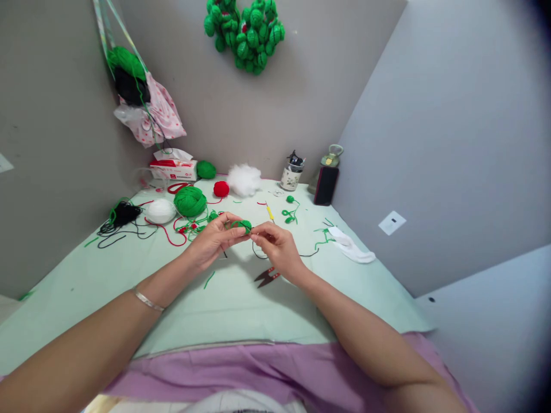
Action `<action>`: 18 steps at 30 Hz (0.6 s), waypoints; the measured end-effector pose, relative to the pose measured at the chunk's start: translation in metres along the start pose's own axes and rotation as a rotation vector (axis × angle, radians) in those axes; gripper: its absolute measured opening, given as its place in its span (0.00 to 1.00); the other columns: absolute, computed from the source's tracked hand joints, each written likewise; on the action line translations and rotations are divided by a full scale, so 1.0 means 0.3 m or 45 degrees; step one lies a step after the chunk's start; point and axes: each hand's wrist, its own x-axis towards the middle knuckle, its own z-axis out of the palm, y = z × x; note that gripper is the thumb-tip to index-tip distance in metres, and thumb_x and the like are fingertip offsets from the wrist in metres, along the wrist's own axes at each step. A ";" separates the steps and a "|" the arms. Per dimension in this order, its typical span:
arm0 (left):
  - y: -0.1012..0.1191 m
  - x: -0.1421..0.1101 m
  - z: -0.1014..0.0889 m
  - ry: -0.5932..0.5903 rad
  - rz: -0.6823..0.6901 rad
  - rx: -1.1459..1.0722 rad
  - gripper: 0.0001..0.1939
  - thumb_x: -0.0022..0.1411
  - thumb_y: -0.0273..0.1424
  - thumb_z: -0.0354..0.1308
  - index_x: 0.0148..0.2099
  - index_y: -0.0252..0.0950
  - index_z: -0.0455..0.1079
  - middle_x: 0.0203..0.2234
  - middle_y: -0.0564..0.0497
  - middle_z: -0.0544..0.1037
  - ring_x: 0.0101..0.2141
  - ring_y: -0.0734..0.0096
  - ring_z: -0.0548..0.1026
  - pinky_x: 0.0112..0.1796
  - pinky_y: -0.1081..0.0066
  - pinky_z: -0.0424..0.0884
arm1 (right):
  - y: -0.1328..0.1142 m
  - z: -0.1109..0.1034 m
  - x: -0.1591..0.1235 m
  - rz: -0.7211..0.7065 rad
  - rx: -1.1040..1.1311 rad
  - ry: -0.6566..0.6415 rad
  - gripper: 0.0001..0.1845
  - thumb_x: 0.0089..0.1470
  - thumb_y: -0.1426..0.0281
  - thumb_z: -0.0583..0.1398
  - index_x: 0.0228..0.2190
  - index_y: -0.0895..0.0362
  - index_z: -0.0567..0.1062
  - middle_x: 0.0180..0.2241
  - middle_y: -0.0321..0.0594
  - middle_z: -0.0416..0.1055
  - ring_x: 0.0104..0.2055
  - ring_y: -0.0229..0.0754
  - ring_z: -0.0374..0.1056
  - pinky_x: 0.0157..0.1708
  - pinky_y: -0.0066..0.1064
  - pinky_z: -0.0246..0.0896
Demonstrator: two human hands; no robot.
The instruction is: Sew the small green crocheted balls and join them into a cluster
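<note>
The fingertips of the right hand [275, 245] are pinched together at the near right edge of a small, rounded, green crocheted piece [244, 225]. The thumb and fingers of the left hand [217, 235] grip the same piece from its left side, so it is located between the two hands, raised above the pale green tabletop [258, 321]. A thin black strand [310, 254] lies to the right of the right hand. Below the right hand are dark-bladed thread snips [267, 277]; a short green yarn offcut [209, 280] lies to their left. Beyond the hands is a yellow-handled hook tool [270, 213], with small green crocheted pieces on a strand [289, 215] to its right. Left of the hands are a large green yarn ball [190, 201], a white yarn ball [160, 211] and a tangled black yarn bundle [124, 214]. At the far side, a small red yarn ball [221, 189] sits beside fluffy white stuffing [244, 180].
</note>
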 end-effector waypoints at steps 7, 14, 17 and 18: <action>0.009 -0.006 0.015 0.001 0.039 0.074 0.14 0.49 0.29 0.72 0.36 0.35 0.70 0.32 0.55 0.76 0.36 0.73 0.76 0.52 0.57 0.72 | 0.003 -0.010 -0.001 -0.164 -0.272 0.045 0.06 0.58 0.68 0.60 0.31 0.54 0.77 0.28 0.37 0.68 0.29 0.37 0.61 0.31 0.30 0.57; -0.017 -0.009 0.024 0.073 0.165 0.336 0.15 0.50 0.33 0.71 0.38 0.37 0.70 0.30 0.56 0.72 0.34 0.73 0.73 0.44 0.64 0.71 | -0.002 0.000 0.015 0.282 0.166 -0.067 0.11 0.50 0.62 0.64 0.27 0.56 0.71 0.21 0.32 0.66 0.21 0.33 0.60 0.24 0.27 0.58; -0.024 -0.005 0.025 0.123 0.320 0.607 0.13 0.50 0.33 0.70 0.36 0.37 0.71 0.32 0.54 0.74 0.35 0.70 0.72 0.41 0.68 0.67 | -0.002 -0.004 0.026 0.395 0.387 -0.122 0.16 0.45 0.62 0.67 0.29 0.56 0.68 0.22 0.31 0.69 0.24 0.36 0.67 0.28 0.30 0.67; -0.024 -0.004 0.026 0.127 0.362 0.667 0.12 0.50 0.33 0.69 0.35 0.37 0.71 0.32 0.53 0.74 0.36 0.69 0.72 0.41 0.69 0.67 | -0.005 -0.006 0.027 0.402 0.439 -0.116 0.17 0.44 0.62 0.68 0.29 0.56 0.67 0.23 0.31 0.70 0.25 0.36 0.69 0.30 0.32 0.69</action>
